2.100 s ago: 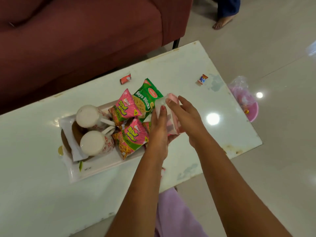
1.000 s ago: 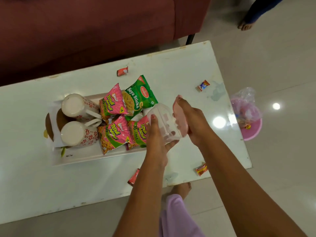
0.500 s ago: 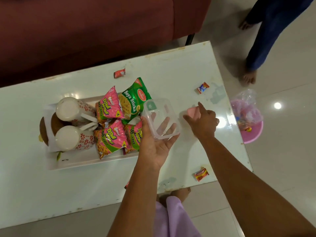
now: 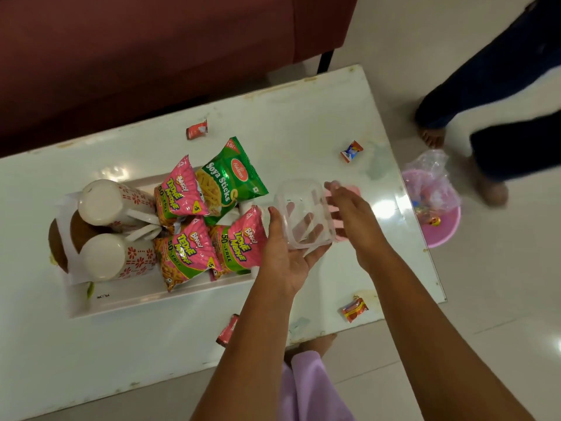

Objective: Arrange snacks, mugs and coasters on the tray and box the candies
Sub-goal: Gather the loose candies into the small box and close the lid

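Observation:
My left hand [image 4: 282,253] holds a clear plastic box [image 4: 303,214] from below, its open side up and nothing inside. My right hand [image 4: 349,208] hovers just right of the box with its fingers apart, over the pink lid [image 4: 353,189] lying on the table. The white tray [image 4: 151,299] carries two floral mugs [image 4: 100,202] [image 4: 103,256], brown coasters [image 4: 57,244], three pink snack packets [image 4: 185,253] and a green one [image 4: 230,177]. Loose candies lie on the table: a red one [image 4: 197,129], a blue-orange one [image 4: 351,151], an orange one [image 4: 354,308], and a red one [image 4: 227,329] half hidden by my left arm.
The white table [image 4: 288,123] stands before a maroon sofa [image 4: 151,56]. On the floor to the right sits a pink bowl [image 4: 440,235] with a plastic bag and candies. Another person's legs in dark trousers [image 4: 485,101] stand beside it. My foot shows under the table's near edge.
My right hand pulled the pink lid off the box and laid it on the table. My left hand turned the box open side up. Another person walked in at the right.

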